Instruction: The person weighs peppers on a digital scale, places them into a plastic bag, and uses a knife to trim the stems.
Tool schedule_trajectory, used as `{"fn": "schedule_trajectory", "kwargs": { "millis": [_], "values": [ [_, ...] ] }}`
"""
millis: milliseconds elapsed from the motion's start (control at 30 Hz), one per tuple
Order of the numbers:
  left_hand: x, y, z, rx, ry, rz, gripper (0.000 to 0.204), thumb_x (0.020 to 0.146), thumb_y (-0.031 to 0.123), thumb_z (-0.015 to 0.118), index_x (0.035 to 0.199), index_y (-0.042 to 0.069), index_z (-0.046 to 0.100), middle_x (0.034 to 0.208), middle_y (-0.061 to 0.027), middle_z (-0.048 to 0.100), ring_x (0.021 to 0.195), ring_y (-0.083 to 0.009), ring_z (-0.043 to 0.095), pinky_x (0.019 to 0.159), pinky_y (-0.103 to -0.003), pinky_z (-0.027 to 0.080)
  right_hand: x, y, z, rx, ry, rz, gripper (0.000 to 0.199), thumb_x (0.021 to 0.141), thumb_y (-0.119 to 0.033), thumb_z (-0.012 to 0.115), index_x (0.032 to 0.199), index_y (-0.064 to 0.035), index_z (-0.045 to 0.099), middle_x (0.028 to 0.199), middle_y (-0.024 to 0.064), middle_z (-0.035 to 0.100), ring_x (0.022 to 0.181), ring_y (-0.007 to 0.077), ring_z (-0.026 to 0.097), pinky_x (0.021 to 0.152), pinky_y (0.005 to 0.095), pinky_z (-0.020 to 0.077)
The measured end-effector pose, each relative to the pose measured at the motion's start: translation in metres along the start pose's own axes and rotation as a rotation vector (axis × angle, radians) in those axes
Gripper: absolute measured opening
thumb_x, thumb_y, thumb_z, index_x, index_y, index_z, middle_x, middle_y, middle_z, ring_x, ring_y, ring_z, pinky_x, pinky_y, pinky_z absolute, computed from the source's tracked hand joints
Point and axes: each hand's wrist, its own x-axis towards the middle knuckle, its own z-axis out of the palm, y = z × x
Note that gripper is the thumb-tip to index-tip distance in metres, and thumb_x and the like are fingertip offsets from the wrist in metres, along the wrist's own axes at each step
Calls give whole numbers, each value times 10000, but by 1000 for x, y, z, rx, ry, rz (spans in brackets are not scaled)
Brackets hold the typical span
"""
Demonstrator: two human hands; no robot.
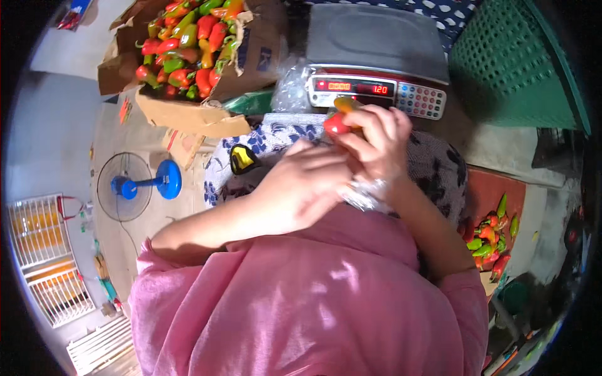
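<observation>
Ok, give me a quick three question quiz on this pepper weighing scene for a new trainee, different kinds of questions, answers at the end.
1. True or false: the cardboard box at upper left holds only green peppers.
2. Which hand is pinching the red pepper in front of the scale? A) left hand B) right hand
3. Fill in: on the floor to the left stands a blue ____.

Key
1. False: it holds red, green and orange peppers mixed.
2. B: the right hand has the pepper at its fingertips; the left hand lies beside it, over crinkled clear plastic.
3. fan.
</observation>
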Motion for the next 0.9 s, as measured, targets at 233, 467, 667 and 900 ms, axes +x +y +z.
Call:
{"fn": "schedule_trajectory", "kwargs": {
  "millis": [233,467,667,900],
  "values": [
    [-35,0,16,-290,205,-403,126,939,86,479,915,-5,564,787,-117,520,713,-231,522,679,-306,434,-8,-26,50,130,-26,64,457,794,-310,625,1217,-145,564,1227,8,527,1192,207,455,1088,555,162],
    [-14,-11,48,24,43,-114,90,887,60,513,838,-11,539,763,-155,523,709,-342,539,669,-386,454,-25,-3,76,-2,-123,74,471,779,-378,617,1155,-96,577,1205,44,522,1243,225,392,1076,633,148],
    [26,-18,27,-445,112,-320,112,921,56,454,835,23,517,735,-50,518,670,-165,540,629,-318,447,-15,27,34,183,-516,260,534,863,-398,581,1296,-96,499,1411,115,397,1338,291,327,1111,540,199],
    [134,-32,-42,-1064,382,-280,427,967,443,410,678,129,402,626,27,332,593,-103,370,776,-344,453,-55,251,-68,632,56,1014,472,917,-306,520,1280,-5,515,1232,141,576,1144,227,541,988,336,398]
  ]
}}
